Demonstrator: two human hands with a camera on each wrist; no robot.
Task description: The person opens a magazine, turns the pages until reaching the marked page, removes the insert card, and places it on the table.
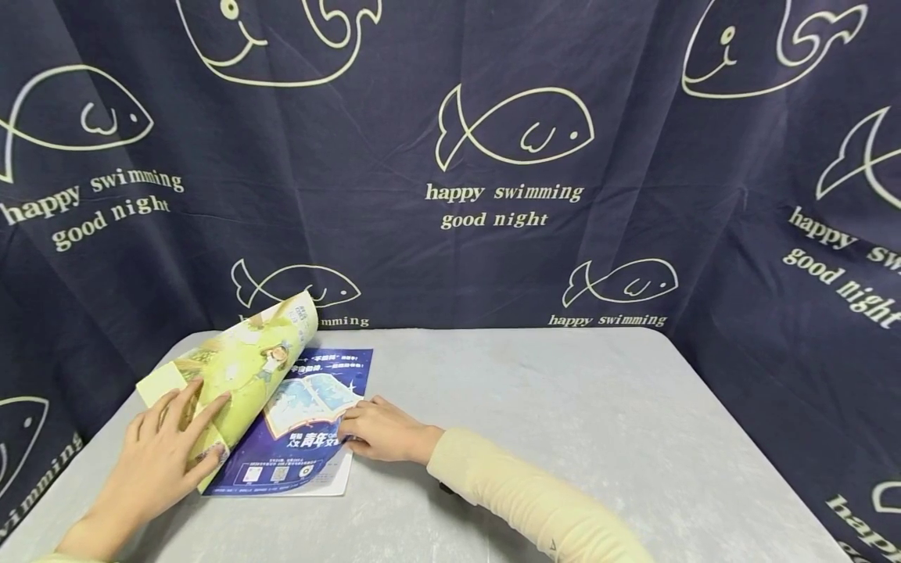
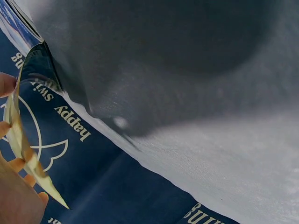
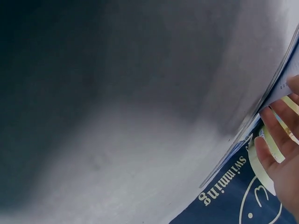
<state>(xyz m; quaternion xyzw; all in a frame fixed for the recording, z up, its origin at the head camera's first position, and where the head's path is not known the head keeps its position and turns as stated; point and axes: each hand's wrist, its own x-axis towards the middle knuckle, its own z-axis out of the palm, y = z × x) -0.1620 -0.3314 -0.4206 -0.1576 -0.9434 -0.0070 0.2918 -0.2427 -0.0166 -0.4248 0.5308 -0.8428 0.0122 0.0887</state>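
A booklet (image 1: 296, 469) lies on the left of the table, its yellow-green illustrated cover (image 1: 242, 375) lifted and curling over to the left. Beneath it shows a dark blue page (image 1: 246, 461) printed with an open book. My left hand (image 1: 165, 438) rests on the curled cover with fingers spread; the left wrist view has the cover's edge (image 2: 28, 154) beside those fingers. At the blue page's right edge, my right hand (image 1: 383, 430) pinches the paper between thumb and fingers. The right wrist view has the right hand (image 3: 285, 154) at the raised page edge.
The grey table (image 1: 563, 438) extends to the right of the booklet. A dark blue curtain (image 1: 394, 258) with fish outlines and lettering hangs behind the table and along both sides.
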